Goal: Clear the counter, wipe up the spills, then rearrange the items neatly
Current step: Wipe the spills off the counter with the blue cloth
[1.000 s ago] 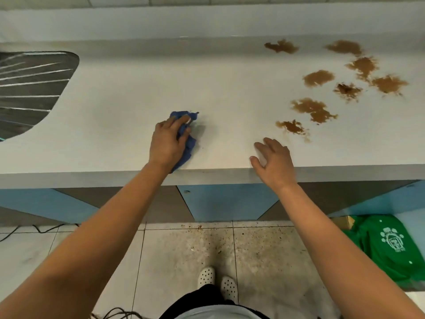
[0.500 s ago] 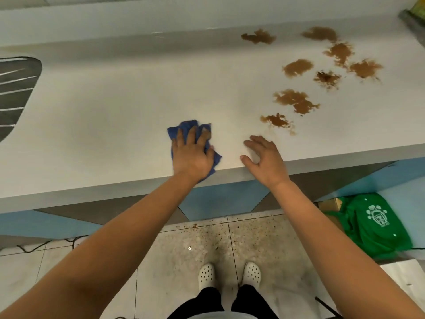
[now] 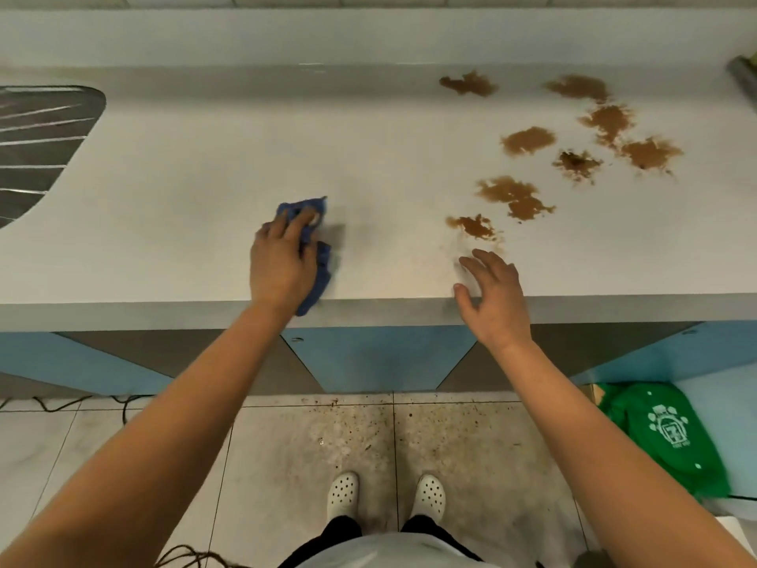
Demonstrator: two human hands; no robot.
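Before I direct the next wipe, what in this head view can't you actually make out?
- Blue cloth: most of it lies under the left hand; its size and soiling are unknown.
- Object at the counter's far right: cut off by the frame edge, unidentifiable.
- Dark ribbed area at left: cropped by the edge.
- Right hand: unclear whether it touches the counter.
- Green bag: contents hidden.
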